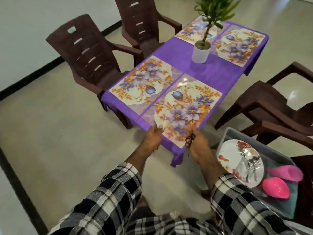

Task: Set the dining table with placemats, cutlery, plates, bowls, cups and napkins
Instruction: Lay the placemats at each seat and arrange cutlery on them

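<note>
A low table with a purple cloth (194,65) carries several floral placemats; the nearest placemat (184,107) lies just ahead of my hands. My left hand (153,141) grips a thin piece of cutlery at the mat's near left corner. My right hand (197,145) holds another slim piece of cutlery (190,141) upright over the mat's near edge. Which kind of cutlery each is cannot be told. A grey bin (237,135) at the right holds a floral plate (227,158) with more cutlery (250,165) on it, plus pink cups (286,172) and a pink bowl (276,187).
A potted plant in a white pot (200,53) stands mid-table. Brown plastic chairs stand at the left (84,53), far left (144,19) and right (264,106) of the table. The bin sits on another chair at my right. Tiled floor surrounds the table.
</note>
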Motion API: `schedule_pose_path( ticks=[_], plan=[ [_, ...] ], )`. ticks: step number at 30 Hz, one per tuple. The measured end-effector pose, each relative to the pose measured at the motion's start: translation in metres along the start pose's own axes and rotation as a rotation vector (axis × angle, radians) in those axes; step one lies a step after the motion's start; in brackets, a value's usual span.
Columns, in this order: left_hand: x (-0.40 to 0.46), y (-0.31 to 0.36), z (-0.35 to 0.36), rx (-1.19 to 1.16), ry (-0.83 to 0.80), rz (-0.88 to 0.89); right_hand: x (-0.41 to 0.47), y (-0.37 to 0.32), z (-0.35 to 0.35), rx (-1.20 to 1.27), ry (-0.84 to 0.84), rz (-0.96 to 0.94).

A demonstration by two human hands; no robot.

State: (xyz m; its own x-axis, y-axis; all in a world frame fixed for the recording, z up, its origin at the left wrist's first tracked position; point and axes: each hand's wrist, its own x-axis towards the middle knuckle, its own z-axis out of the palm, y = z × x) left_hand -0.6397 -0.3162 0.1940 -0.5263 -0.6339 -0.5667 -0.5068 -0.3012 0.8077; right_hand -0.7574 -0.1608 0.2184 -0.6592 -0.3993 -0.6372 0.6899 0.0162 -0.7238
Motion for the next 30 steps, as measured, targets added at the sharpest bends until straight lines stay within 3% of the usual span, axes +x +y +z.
schedule_pose_path(
  ticks=[4, 9, 12, 14, 18, 22, 27, 30],
  plan=[
    [-0.003, 0.010, -0.065, -0.166, -0.041, -0.136, -0.008, 0.017, 0.036, -0.108, 0.084, 0.001],
    [0.019, 0.035, -0.083, -0.244, -0.085, -0.237, -0.001, 0.013, 0.054, -0.445, -0.009, -0.125],
    [0.038, 0.055, -0.071, -0.179, -0.110, -0.243, 0.021, 0.009, 0.055, -0.736, -0.025, -0.314],
    [0.055, 0.068, -0.062, -0.108, -0.114, -0.237, 0.034, 0.004, 0.056, -0.801, -0.065, -0.366],
    [0.087, 0.087, -0.057, 0.090, -0.079, -0.234, 0.057, -0.003, 0.061, -0.877, -0.128, -0.360],
    [0.113, 0.093, -0.054, 0.288, -0.053, -0.263, 0.079, 0.006, 0.053, -1.084, -0.083, -0.326],
    [0.122, 0.082, -0.054, 0.344, -0.089, -0.322, 0.078, 0.030, 0.029, -1.326, -0.042, -0.324],
    [0.134, 0.074, -0.054, 0.384, -0.066, -0.329, 0.079, 0.039, 0.028, -1.335, -0.020, -0.321]
  ],
)
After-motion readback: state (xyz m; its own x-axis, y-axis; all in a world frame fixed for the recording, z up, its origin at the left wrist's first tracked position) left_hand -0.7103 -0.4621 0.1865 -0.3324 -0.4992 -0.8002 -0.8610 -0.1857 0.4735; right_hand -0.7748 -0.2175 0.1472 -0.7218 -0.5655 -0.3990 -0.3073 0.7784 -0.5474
